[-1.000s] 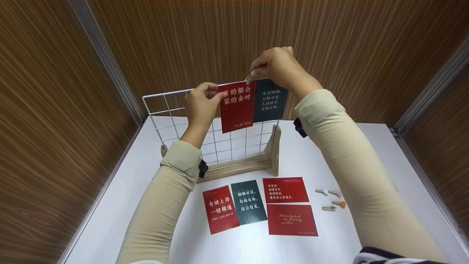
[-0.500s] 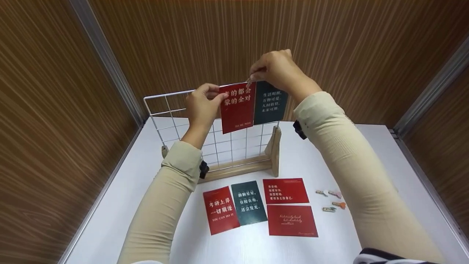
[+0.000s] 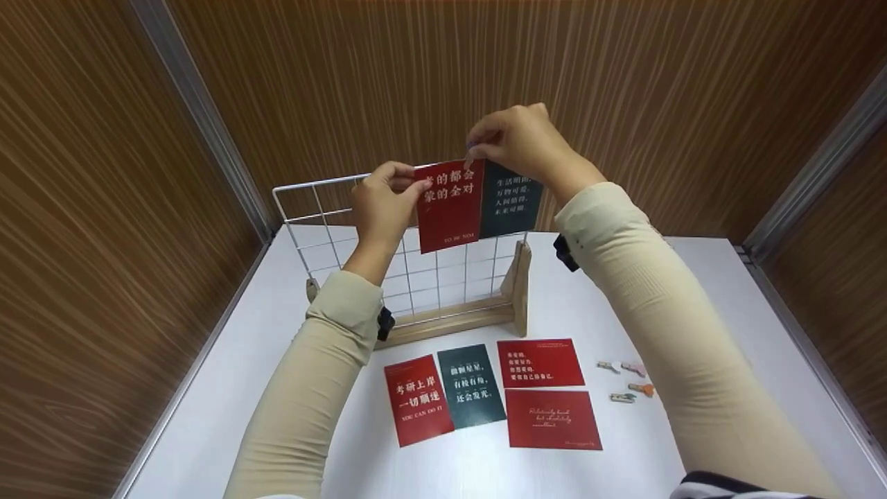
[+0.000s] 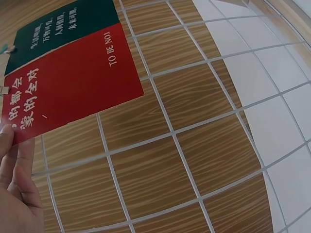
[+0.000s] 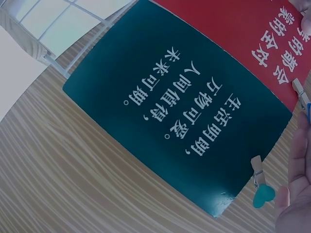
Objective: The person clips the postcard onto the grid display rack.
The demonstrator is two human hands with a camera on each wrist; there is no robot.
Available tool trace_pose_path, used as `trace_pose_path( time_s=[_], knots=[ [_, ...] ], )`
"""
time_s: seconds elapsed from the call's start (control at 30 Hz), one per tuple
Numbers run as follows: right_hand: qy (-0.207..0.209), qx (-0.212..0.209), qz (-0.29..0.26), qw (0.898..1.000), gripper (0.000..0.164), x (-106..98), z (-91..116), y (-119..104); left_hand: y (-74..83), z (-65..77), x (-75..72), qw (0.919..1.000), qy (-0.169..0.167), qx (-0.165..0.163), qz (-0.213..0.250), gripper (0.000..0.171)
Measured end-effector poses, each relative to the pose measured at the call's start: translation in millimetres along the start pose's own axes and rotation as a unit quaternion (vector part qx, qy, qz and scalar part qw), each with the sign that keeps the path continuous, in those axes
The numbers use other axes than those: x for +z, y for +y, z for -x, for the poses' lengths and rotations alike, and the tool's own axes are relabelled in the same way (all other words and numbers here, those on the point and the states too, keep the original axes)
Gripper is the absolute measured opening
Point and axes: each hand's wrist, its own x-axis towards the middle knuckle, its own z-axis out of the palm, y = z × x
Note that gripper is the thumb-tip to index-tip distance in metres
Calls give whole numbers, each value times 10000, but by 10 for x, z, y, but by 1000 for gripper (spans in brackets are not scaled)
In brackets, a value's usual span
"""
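between wood-grain walls, a white table bears cards.

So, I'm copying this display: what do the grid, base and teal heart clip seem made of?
Grid: probably coated metal, thin, smooth and pale. Base: likely matte wood, tan and blocky. Clip: seemingly bare wood, pale tan; smooth heart, maybe painted wood or plastic.

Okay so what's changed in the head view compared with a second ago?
The right hand has dipped slightly, bringing the clothespin it pinches a little lower on the raised red card. Nothing was let go. The left hand still pinches that card; the four cards and loose clothespins on the table stayed put.
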Motion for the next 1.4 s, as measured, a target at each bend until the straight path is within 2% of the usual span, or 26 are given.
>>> trace_pose_path(
  time_s=[0.37, 0.6, 0.73, 0.93, 1.07, 1.2, 1.4],
  knots=[
    [51, 187, -570, 9982, 22, 72, 6, 44, -52, 8, 9, 10000, 25, 11, -91, 22],
    [184, 116, -741, 9970, 27, 87, 37, 85, -80, 45, -10, 9993, 111, 352, 101, 25],
    [354, -113, -821, 9959, 32, 82, 71, 122, -89, 69, -27, 9978, 221, 548, 298, 26],
    [672, -770, -1040, 9893, 39, 85, 114, 203, -107, 100, -72, 9958, 326, 709, 478, 30],
    [841, -1042, -909, 9868, 50, 80, 151, 267, -114, 133, -106, 9957, 201, 789, 446, 38],
    [866, -992, -651, 9891, 62, 70, 203, 321, -138, 175, -135, 9946, 87, 1006, 247, 47],
    [1015, -929, -379, 9898, 64, 80, 295, 392, -196, 245, -162, 9922, -33, 1243, -129, 64]
  ],
)
